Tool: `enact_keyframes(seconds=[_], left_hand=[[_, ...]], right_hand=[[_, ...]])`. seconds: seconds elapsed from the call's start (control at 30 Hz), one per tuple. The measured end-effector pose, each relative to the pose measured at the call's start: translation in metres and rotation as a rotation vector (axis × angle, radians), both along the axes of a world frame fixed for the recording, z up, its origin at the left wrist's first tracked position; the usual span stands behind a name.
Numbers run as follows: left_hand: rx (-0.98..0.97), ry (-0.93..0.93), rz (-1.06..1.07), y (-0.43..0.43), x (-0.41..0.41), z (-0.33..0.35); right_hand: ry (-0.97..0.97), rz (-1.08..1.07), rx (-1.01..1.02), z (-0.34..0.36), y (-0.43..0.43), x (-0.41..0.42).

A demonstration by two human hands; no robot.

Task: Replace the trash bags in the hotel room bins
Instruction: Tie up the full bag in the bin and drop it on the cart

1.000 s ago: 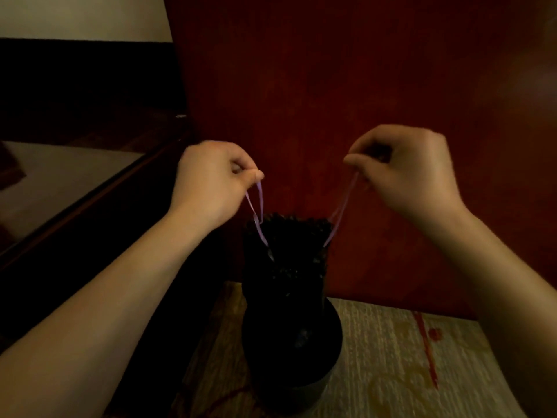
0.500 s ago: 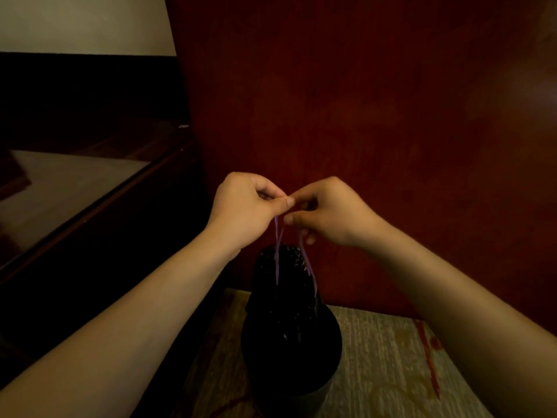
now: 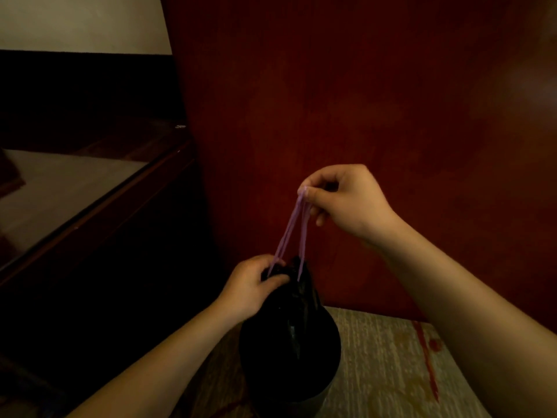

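Where both hands met half second ago, I now see right hand (image 3: 346, 203) raised, grip pinching both purple drawstrings (image 3: 291, 236); left hand (image 3: 256, 285) clamps neck of black bag (image 3: 298, 321), seated in bin (image 3: 316, 399) on floor. Bag cinched, ready for lifting out.

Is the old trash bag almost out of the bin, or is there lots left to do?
Done: the black bag's mouth is gathered shut. In hand: the right hand pulls the purple drawstrings up while the left hand pinches the bag's neck. Left: the bag sits in the bin, so it has to be lifted out and a fresh bag put in. No new bag is in view.
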State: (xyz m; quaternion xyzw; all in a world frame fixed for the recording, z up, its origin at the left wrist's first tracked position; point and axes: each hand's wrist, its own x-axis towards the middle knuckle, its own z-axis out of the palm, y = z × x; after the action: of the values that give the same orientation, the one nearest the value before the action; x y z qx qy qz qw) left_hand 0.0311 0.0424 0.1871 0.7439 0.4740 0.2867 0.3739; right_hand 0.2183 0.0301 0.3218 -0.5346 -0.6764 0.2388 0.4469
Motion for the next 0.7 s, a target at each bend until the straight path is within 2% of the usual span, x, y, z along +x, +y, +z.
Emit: enact_keyframes(seconds=[0.13,0.2,0.3,0.47,0.57,0.7], left_hand=[[0.086,0.060,-0.010,0.000,-0.001,-0.014],[0.157,-0.030,0.033,-0.002,0.004,0.004],[0.177,-0.274,0.033,-0.006,0.014,0.033],[0.072,-0.321,0.053,0.000,0.018,0.040],[-0.039,-0.273,0.101,0.003,0.020,0.043],[-0.085,-0.038,0.057,0.008,0.019,0.053]], right_hand=[[-0.057,0.011,0.007,0.000,-0.002,0.004],[-0.077,0.024,-0.004,0.000,-0.002,0.003],[-0.128,0.050,-0.018,0.006,-0.002,0.000],[-0.221,-0.010,0.048,0.008,-0.002,0.003],[-0.439,-0.009,0.051,0.007,-0.006,0.004],[-0.463,0.019,0.044,0.015,-0.008,0.001]])
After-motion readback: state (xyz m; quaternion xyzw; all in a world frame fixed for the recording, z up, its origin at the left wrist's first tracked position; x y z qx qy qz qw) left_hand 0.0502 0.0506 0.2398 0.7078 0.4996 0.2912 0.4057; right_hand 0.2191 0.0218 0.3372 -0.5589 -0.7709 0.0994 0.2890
